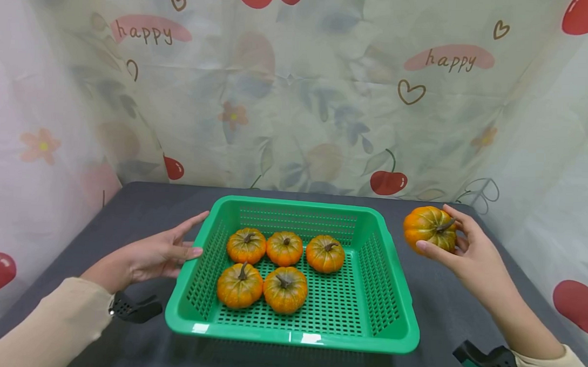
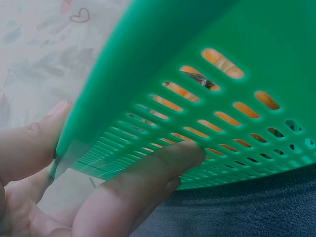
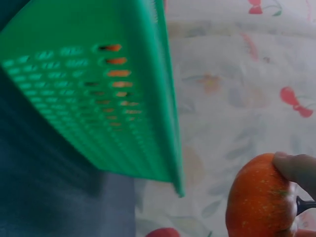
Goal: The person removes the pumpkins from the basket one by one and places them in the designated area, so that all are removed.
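A green plastic basket (image 1: 292, 340) with slotted walls holds several small orange pumpkins, one of them a front pumpkin (image 1: 285, 291). At the basket's left side, my left hand (image 1: 157, 251) grips the rim, thumb tip on top of it. In the left wrist view, fingers (image 2: 163, 163) of that hand lie against the slotted outer wall. To the right of the basket, my right hand (image 1: 476, 254) holds another small pumpkin (image 1: 426, 228) between thumb and fingers, its stem pointing toward the palm. The right wrist view shows this held pumpkin (image 3: 259, 197) apart from the basket wall.
The basket is on a dark grey table covering (image 1: 440, 313). A patterned curtain (image 1: 297, 97) with cherries and hearts hangs behind the table and along both sides. Dark wrist bands (image 1: 136, 307) with devices are worn on both wrists.
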The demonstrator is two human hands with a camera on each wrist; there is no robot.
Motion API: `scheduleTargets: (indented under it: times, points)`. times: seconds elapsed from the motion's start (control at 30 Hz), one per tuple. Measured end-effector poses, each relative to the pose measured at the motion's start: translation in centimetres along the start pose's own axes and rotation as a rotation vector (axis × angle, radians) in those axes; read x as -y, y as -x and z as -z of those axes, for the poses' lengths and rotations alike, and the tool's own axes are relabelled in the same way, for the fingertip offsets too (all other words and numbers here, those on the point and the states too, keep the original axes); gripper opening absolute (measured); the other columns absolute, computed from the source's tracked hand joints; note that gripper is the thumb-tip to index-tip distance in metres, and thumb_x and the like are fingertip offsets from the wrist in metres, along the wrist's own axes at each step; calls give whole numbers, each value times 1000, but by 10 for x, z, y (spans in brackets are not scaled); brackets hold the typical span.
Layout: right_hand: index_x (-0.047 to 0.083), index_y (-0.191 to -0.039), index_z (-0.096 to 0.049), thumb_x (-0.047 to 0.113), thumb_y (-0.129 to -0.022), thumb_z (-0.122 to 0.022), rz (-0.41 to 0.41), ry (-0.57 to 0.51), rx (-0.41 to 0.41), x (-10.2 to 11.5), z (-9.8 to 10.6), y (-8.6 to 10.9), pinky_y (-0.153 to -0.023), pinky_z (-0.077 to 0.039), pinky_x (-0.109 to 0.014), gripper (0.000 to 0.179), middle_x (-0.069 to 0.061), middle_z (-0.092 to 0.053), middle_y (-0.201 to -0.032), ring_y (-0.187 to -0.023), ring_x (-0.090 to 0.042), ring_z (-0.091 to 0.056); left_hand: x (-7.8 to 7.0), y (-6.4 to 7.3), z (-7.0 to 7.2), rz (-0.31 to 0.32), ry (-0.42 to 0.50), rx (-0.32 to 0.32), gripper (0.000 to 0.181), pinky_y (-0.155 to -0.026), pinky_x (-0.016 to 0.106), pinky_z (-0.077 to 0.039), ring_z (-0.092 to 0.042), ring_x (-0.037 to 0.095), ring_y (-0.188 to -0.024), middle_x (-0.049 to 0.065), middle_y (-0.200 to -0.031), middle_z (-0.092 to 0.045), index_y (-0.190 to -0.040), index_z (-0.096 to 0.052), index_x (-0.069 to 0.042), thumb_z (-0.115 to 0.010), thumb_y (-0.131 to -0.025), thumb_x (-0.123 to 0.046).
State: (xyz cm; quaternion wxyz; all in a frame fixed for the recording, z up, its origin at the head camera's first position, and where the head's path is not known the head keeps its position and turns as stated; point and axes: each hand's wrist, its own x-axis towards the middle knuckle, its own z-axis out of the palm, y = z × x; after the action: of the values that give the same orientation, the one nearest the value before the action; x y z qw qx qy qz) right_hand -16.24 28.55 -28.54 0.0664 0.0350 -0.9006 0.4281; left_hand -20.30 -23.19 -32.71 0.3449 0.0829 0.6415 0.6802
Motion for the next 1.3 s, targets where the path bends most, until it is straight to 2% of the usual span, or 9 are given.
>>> scheduleTargets:
  times: [0.23, 0.4, 0.5, 0.63, 0.9, 1.1, 1.3]
  points:
    - [6, -154, -15, 35, -89, -70, -2, 4, -35, -19, -8, -7, -68, -45, -2, 90, -32, -25, -148, -130, -50, -39, 0, 1, -1, 7, -1, -8, 92, -92, 54, -52, -61, 35, -116, 32, -156, -10, -153, 11, -41, -56, -98, -10]
    - [5, -153, -17, 40, -88, -70, -28, 47, -44, -30, -14, -11, -67, -47, -8, 91, -32, -27, -146, -126, -50, -42, 0, 1, -1, 7, -2, -10, 93, -92, 54, -52, -62, 35, -115, 32, -156, -10, -153, 11, -41, -56, -98, -10]
    - [4, -153, -19, 43, -88, -69, -40, 94, -59, -35, -17, -14, -80, -57, -31, 91, -34, -26, -145, -124, -56, -40, 0, 1, -1, 6, -3, -5, 93, -92, 54, -52, -61, 35, -115, 32, -157, -10, -153, 12, -41, -56, -98, -9]
    - [0, -152, -22, 45, -88, -68, -49, 150, -73, -39, -21, -17, -90, -49, -61, 91, -36, -26, -140, -121, -61, -39, 1, 1, 0, 5, 0, -2, 93, -92, 54, -52, -61, 35, -115, 32, -157, -9, -153, 12, -41, -56, -98, -9]
    - [-5, -151, -20, 47, -89, -66, -85, 175, -34, -52, -26, -24, -93, -44, -64, 93, -38, -25, -141, -123, -58, -36, 1, 0, 1, 5, -3, -5, 93, -92, 55, -52, -61, 36, -116, 31, -157, -9, -153, 12, -41, -56, -98, -10]
    - [-10, -147, -24, 48, -88, -66, -98, 210, -27, -61, -29, -29, -93, -43, -64, 92, -39, -30, -140, -122, -51, -36, 1, 0, 1, 4, -9, -9, 93, -91, 54, -52, -61, 36, -115, 31, -157, -10, -153, 12, -41, -56, -98, -10]
    - [-12, -145, -26, 47, -88, -67, -129, 248, 13, -72, -33, -34, -94, -42, -64, 92, -41, -31, -140, -122, -51, -38, 1, 0, 1, 4, -10, -9, 93, -91, 55, -52, -61, 36, -115, 31, -157, -10, -153, 12, -41, -56, -98, -9]
